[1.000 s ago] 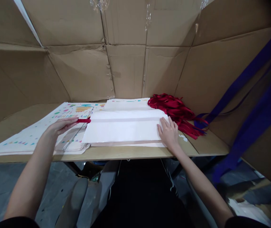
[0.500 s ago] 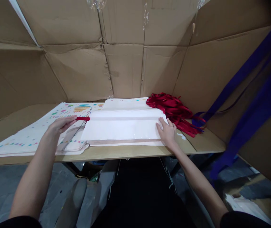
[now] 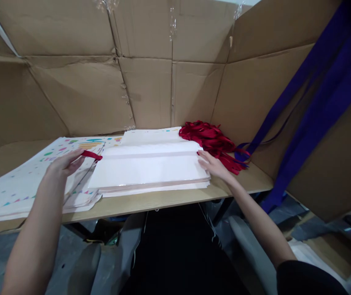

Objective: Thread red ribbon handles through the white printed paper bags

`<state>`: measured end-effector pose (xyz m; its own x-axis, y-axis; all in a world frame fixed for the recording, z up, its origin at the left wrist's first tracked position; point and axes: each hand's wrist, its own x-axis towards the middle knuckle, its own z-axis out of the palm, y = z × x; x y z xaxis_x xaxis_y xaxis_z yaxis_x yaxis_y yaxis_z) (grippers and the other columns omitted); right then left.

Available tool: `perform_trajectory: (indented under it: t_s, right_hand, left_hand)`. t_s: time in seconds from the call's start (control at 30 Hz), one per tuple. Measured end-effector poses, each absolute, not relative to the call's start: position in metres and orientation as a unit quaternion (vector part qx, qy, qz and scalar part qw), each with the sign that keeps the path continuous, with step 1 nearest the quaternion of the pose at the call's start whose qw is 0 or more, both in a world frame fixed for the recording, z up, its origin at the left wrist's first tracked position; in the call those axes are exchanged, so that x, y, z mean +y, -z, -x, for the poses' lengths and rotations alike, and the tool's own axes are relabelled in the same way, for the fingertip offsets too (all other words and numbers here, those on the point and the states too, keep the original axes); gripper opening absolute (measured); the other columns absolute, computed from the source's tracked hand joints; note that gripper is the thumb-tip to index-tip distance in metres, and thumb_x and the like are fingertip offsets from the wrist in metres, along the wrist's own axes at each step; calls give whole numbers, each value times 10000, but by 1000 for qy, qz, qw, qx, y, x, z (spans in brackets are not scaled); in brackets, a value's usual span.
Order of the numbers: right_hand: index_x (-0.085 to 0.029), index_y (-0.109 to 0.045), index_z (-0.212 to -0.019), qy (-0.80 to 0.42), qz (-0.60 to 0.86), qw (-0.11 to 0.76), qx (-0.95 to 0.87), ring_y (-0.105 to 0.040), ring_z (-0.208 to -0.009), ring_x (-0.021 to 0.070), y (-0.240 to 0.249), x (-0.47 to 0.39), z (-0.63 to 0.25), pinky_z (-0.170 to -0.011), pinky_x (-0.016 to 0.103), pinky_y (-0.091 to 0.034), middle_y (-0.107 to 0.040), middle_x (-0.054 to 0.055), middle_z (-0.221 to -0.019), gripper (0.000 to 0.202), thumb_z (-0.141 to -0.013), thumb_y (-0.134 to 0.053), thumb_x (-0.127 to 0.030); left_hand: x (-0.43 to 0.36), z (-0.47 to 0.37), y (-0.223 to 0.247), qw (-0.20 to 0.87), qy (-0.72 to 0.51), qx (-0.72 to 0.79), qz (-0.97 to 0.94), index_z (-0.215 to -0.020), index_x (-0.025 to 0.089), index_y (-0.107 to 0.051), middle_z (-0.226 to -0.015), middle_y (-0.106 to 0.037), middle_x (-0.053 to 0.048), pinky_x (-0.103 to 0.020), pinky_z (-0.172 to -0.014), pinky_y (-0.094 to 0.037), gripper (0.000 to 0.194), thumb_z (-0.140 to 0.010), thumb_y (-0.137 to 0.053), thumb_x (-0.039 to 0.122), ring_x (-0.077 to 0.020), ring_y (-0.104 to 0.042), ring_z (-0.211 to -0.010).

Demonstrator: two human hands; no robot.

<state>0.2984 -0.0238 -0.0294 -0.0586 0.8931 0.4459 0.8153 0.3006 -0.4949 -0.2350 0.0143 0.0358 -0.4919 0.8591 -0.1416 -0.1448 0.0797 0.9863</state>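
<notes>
A white sheet (image 3: 150, 170) with a raised strip across it tops a stack on the table. My left hand (image 3: 66, 162) is closed in a pinch on a red ribbon (image 3: 92, 155), which runs to the sheet's left edge at the strip. At the right edge my right hand (image 3: 214, 164) has its fingers stretched out and apart, touching the sheet beside a small red tip (image 3: 198, 153). Whether this tip belongs to the same ribbon is hidden by the sheet.
Printed white sheets (image 3: 18, 180) with coloured shapes lie on the left of the wooden table (image 3: 150, 200). A heap of red ribbons (image 3: 207, 137) sits behind my right hand. Blue straps (image 3: 310, 119) hang at the right. Cardboard walls (image 3: 146, 90) enclose the table.
My right hand has slid off the sheet's top to its right edge, by the red tip. More red ribbon shows from my left hand. The whole view has shifted slightly.
</notes>
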Motion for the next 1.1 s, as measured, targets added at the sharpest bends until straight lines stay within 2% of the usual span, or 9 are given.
perform_trajectory:
  t_s: [0.13,0.3,0.43,0.57,0.63,0.8,0.93,1.0,1.1]
  right_hand:
    - [-162,-571,-1234,-37,629,431,-646,-615,-1081,228,16,-2,-354,-909,374,-471,-645,111,-1215,403,-896,-363,-232]
    - [-150,-617,-1190,7,732,236,-639,-596,-1114,232,6,23,-404,-961,331,-422,-650,117,-1209,353,-871,-472,-191]
    - [-192,-606,-1219,12,733,116,-670,-587,-1113,240,2,36,-400,-917,341,-428,-633,110,-1239,373,-885,-539,-346]
    - [-190,-718,-943,28,749,95,-655,-611,-1046,256,-7,49,-389,-919,378,-401,-703,117,-1053,192,-863,-561,-266]
    - [-174,-713,-880,37,756,114,-644,-629,-996,250,-20,56,-387,-895,359,-411,-709,130,-1002,189,-866,-532,-227]
    - [-168,-619,-1010,72,729,223,-644,-627,-946,184,-86,73,-367,-841,290,-439,-687,118,-1049,299,-953,-332,-230]
    - [-173,-566,-889,-33,552,397,-732,-590,-615,105,-148,64,-313,-689,241,-467,-675,36,-772,153,-928,-423,-210]
    - [-183,-550,-874,-93,471,406,-777,-540,-551,86,-168,48,-279,-614,217,-451,-638,0,-708,120,-926,-460,-242]
    - [-177,-552,-863,-174,383,338,-842,-488,-525,73,-180,19,-237,-556,196,-411,-579,-32,-639,121,-919,-501,-272]
  left_hand:
    - [23,191,-56,192,-708,576,-360,-868,132,-689,-749,-675,17,-167,-751,-519,218,-671,-777,104,-96,-635,-769]
    - [40,101,-100,67,-720,423,-545,-845,166,-725,-807,-718,-6,-327,-821,-524,148,-698,-739,173,-156,-653,-781]
    - [41,21,-122,152,-699,322,-620,-843,147,-711,-807,-711,-28,-297,-778,-512,151,-693,-732,150,-146,-647,-765]
    - [34,-39,-124,261,-676,282,-629,-777,160,-629,-754,-664,-11,-247,-720,-490,184,-681,-772,225,-136,-638,-743]
    - [32,-56,-120,313,-663,289,-615,-691,168,-542,-667,-609,7,-229,-654,-471,238,-736,-743,288,-122,-618,-657]
    - [34,-74,-110,469,-567,307,-604,-704,183,-430,-693,-613,-5,-233,-595,-450,282,-939,-496,324,-103,-598,-548]
    - [30,-78,-104,562,-499,296,-590,-712,174,-444,-735,-657,-23,-224,-584,-441,241,-942,-475,239,-99,-602,-538]
    - [27,-79,-102,644,-452,268,-556,-713,168,-485,-766,-680,-52,-233,-598,-464,270,-944,-457,305,-122,-632,-592]
    - [23,-78,-104,746,-398,192,-498,-755,157,-582,-861,-702,-102,-285,-684,-518,416,-927,-413,496,-189,-675,-765]
